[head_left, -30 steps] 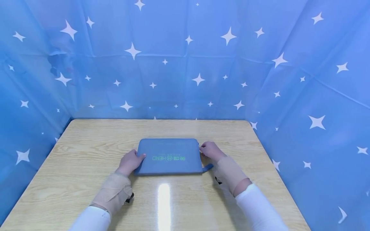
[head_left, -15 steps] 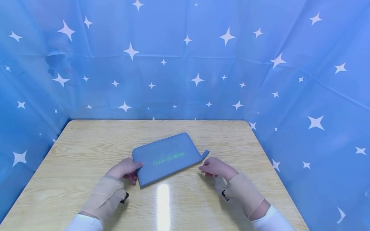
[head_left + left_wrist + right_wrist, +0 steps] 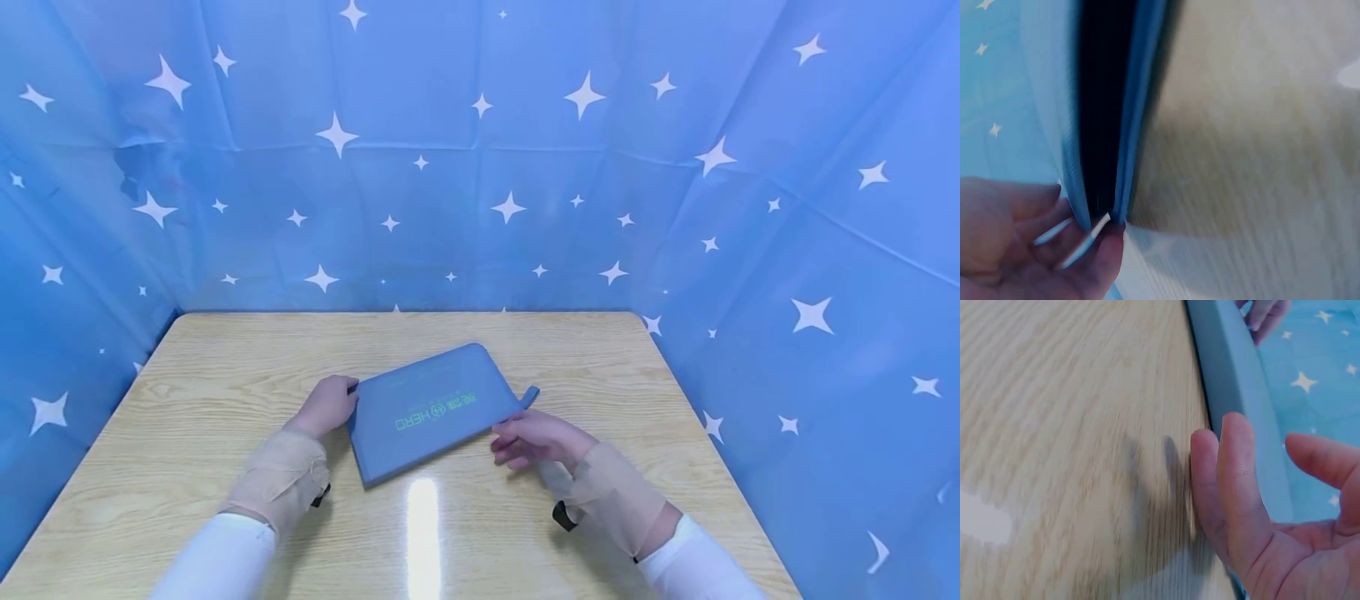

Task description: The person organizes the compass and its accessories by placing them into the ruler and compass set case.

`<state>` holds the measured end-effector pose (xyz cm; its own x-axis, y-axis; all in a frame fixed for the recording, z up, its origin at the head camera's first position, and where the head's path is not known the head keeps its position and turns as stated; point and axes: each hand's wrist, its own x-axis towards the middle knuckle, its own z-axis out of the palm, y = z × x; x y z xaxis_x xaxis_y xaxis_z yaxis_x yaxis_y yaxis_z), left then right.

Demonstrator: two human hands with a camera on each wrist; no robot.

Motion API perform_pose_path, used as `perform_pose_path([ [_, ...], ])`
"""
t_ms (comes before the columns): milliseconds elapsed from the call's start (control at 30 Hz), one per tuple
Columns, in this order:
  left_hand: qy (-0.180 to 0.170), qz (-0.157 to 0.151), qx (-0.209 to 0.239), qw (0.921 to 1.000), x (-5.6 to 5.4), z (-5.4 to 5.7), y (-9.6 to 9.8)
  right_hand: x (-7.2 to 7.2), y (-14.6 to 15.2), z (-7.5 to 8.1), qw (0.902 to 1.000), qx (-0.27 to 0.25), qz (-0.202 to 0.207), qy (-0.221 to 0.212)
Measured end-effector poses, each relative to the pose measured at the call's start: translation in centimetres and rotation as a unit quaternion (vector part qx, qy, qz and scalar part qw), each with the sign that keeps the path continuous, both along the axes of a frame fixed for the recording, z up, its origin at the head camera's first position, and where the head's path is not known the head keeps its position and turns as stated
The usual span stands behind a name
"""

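A flat blue zip document bag (image 3: 431, 408) with a green HERO logo lies aslant on the table, its wrist strap (image 3: 531, 397) sticking out at the right corner. At the bag's far left corner my left hand (image 3: 327, 406) grips the edge. The left wrist view shows the fingers (image 3: 1107, 259) of that hand around the corner, by a dark band between two blue edges. Close to the bag's near right edge is my right hand (image 3: 536, 439), fingers extended and loosely spread. In the right wrist view its fingertips (image 3: 1237, 428) lie by the bag's side; contact is unclear.
The bag rests on a light wood table (image 3: 247, 350) with rounded far corners. A blue star-patterned curtain (image 3: 450, 167) stands behind the table and along both sides. A bright light reflection lies on the tabletop in front of the bag.
The bag has turned, its right side swinging away from me. My left hand slid from the bag's left side to its far left corner. My right hand left the right side for the near right corner.
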<state>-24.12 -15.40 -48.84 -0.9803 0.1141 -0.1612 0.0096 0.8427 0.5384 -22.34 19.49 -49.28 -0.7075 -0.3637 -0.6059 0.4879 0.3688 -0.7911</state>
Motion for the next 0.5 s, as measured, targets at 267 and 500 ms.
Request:
perform_pose_path([
  [267, -0.009, 0.005, -0.043, 0.9990, 1.8, 0.4, 0.8, -2.9, -1.5, -0.1, 0.9943, -0.001, -0.097, 0.043],
  [500, -0.144, -0.053, 0.072, 0.9855, 4.1, 0.2, 3.5, -6.2, -3.1, -1.1, 0.9801, 0.053, -0.137, 0.134],
])
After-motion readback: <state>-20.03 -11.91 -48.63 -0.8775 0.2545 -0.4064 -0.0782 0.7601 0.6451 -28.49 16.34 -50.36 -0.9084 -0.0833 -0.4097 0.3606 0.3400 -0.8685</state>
